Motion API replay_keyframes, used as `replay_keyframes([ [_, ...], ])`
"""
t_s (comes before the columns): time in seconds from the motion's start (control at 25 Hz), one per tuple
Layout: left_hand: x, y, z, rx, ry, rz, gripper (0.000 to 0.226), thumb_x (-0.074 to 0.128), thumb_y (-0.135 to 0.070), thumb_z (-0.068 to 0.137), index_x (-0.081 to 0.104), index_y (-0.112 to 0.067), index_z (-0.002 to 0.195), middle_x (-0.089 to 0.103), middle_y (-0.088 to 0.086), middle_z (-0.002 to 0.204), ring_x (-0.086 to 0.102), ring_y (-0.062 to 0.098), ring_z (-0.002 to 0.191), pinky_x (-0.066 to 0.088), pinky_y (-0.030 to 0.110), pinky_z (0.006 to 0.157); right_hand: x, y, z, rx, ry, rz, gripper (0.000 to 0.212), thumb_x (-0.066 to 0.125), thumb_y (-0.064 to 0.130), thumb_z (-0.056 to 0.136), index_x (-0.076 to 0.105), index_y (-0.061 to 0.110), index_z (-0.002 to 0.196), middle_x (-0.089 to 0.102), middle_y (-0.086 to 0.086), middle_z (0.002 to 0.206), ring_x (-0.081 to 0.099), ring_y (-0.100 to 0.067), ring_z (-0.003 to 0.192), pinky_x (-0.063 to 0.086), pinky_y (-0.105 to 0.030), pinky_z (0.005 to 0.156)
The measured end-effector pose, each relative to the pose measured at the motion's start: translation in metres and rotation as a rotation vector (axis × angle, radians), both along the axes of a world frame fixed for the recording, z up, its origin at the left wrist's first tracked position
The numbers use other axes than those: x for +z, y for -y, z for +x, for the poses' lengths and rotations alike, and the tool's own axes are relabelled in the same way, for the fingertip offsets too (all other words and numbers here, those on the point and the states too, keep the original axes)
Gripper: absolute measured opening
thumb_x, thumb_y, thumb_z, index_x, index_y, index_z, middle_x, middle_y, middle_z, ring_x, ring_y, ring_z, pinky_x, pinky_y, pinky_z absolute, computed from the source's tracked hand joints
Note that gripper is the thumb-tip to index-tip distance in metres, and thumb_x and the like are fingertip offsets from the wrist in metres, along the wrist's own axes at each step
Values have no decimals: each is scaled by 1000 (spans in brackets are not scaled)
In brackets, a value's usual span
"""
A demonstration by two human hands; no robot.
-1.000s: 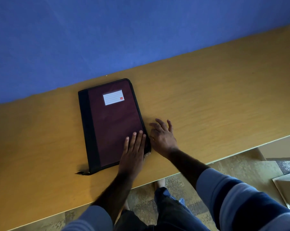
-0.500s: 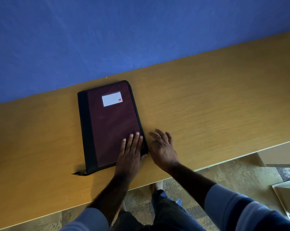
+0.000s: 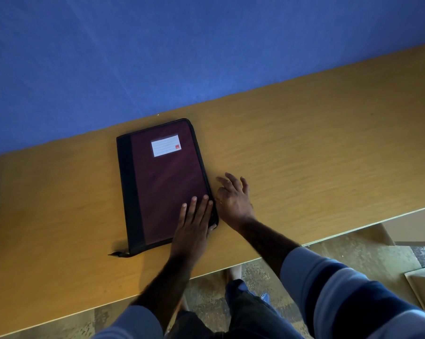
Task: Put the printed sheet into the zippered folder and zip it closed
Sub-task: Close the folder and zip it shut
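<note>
The maroon zippered folder [image 3: 167,182], with a black spine and a white label, lies closed on the wooden desk [image 3: 316,148]. A zipper tab [image 3: 116,253] sticks out at its near left corner. My left hand [image 3: 194,223] lies flat on the folder's near right corner, thumb at the edge. My right hand [image 3: 233,196] rests on the desk just beside the folder's right edge, fingers spread and empty. No printed sheet is visible.
A blue wall [image 3: 182,57] runs along the desk's far edge. The desk's near edge crosses in front of my legs. A flat pale object [image 3: 424,287] lies on the floor at the right.
My right hand pulled back toward me, then slid away again along the folder's right edge with its fingers spreading. My left hand stayed on the near corner.
</note>
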State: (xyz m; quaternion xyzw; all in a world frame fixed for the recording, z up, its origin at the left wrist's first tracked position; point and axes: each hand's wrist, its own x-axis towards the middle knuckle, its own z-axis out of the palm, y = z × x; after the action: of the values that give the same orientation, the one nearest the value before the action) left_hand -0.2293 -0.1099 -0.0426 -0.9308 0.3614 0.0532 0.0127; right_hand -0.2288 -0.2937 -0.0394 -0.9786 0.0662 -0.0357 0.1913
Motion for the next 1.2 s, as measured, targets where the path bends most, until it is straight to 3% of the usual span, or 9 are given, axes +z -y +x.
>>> replay_keyframes([
  [0.28,5,1,-1,2,-19,-5,71,45,-41,99,27,-8,159,22,12,168,22,35,154,21,53,124,7,8,40,8,-67,-42,22,58,25,94,71,12,106,54,-7,148,34,-28,147,24,-58,118],
  [0.44,8,1,-2,8,-32,-13,71,47,-42,98,29,-8,158,23,11,167,25,35,153,26,52,123,15,10,69,-21,-65,-105,24,53,26,97,67,12,110,63,-8,126,52,-29,119,38,-50,98],
  [0.56,12,2,-4,26,-52,-5,72,46,-44,99,27,-9,159,22,10,168,23,33,154,28,52,122,20,15,91,-21,-57,-131,22,50,26,99,66,14,109,65,-8,114,58,-29,108,42,-48,92],
  [0.92,6,-6,-3,-46,-38,62,73,37,-49,102,18,-10,161,13,9,170,14,30,156,19,51,124,17,26,139,-19,-26,-136,15,51,23,98,63,13,99,68,-8,98,65,-30,90,43,-45,86],
  [1.2,1,-24,6,-143,-13,91,75,47,-50,99,25,-11,160,19,8,169,22,30,154,20,50,123,10,23,147,-19,-109,-15,7,54,15,95,59,17,98,64,-3,92,63,-24,82,46,-43,85],
])
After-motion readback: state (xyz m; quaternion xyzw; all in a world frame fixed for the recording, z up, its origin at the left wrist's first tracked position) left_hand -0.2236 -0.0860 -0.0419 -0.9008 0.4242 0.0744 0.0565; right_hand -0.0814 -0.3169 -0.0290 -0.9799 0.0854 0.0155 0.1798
